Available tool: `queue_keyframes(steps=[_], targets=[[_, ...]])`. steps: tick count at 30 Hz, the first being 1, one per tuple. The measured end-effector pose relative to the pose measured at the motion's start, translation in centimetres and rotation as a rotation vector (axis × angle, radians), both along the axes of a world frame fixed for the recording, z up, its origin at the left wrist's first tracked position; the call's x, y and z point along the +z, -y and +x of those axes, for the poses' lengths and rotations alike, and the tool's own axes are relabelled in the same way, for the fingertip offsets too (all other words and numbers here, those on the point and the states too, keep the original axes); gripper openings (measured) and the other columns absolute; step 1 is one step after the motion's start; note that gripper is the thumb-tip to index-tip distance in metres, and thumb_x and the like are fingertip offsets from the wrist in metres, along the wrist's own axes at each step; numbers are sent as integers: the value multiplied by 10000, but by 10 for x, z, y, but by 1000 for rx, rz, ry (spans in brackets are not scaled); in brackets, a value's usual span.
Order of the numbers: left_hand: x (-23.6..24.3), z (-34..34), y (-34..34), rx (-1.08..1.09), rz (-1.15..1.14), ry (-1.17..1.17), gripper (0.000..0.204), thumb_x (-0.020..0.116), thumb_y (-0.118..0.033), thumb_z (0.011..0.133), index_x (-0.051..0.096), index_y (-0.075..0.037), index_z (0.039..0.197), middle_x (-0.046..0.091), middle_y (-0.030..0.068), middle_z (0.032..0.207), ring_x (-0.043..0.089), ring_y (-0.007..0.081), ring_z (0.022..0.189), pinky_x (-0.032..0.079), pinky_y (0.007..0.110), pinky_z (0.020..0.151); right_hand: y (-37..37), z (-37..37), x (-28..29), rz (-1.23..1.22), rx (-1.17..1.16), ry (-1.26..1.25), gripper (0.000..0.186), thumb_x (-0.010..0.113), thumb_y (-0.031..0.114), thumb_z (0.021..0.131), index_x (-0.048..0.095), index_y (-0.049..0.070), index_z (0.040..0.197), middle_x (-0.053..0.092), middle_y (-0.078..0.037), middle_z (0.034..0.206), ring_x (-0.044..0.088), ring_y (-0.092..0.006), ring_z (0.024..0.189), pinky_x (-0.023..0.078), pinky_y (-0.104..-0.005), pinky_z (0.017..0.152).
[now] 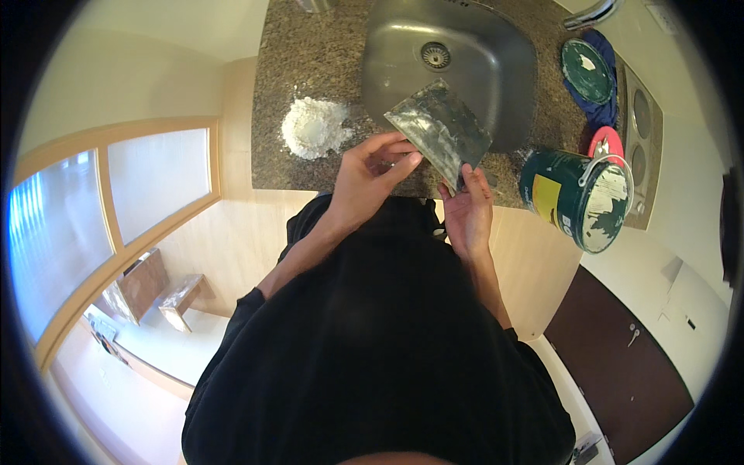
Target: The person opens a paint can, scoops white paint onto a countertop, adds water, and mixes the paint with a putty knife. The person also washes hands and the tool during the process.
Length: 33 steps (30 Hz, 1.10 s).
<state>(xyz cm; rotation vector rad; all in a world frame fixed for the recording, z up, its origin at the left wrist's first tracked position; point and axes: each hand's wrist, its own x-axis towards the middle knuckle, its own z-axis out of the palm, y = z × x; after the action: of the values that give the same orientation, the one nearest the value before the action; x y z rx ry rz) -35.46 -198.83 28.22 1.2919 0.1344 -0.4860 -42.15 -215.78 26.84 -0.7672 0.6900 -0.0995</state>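
A flat, dark rectangular plate (pixel 442 132) is tilted over the front edge of the sink (pixel 387 46), its face smeared with white. My right hand (pixel 470 213) grips its lower corner, the thumb on the face and the other fingers partly hidden. My left hand (pixel 364 182) is closed at the plate's left edge, with thumb and forefinger close together; whether it pinches the rim is hard to see. Left of the sink, a heap of white powder (pixel 312 128) lies on the speckled brown countertop (pixel 298 70). The plate's exact kind does not show.
A dark green bucket (pixel 570 198) with white smears is at the right counter edge. Behind it are a red item (pixel 606 145), a green lid (pixel 587 71) on dark blue cloth, and a hob (pixel 642 128). The tap (pixel 593 14) reaches in at the upper right.
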Motion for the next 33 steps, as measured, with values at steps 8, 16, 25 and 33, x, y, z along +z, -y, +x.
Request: queue_keyframes(steps=[8,16,25,33], targets=[[-16,1,-11,131,56,200,121,744,-70,902,705,-5,997,719,23,916,632,59,849,497,224,747,10,7,-5,-224,305,84,129,647,60,962,663,54,1090,663,-15,1039,601,-121,972,471,-310,882],[-17,-7,-22,15,210,184,151,737,-69,903,717,-15,1043,735,35,921,647,66,852,501,234,759,37,58,20,-623,775,174,337,699,98,940,607,-3,1248,669,-60,1147,596,-124,1063,460,-292,957],[-6,-37,-102,229,168,26,215,696,-28,930,686,-1,1143,715,44,1001,650,94,928,521,241,818,-11,68,11,-929,609,497,298,660,-71,796,695,14,1079,731,-76,1072,660,-216,1043,483,-372,956],[-4,-6,-136,-177,-166,6,268,605,-152,1009,658,22,1206,699,87,1077,632,130,862,504,257,762,-65,10,66,-1818,391,739,343,674,-55,651,773,84,948,742,-71,1065,677,-258,1046,452,-465,959]])
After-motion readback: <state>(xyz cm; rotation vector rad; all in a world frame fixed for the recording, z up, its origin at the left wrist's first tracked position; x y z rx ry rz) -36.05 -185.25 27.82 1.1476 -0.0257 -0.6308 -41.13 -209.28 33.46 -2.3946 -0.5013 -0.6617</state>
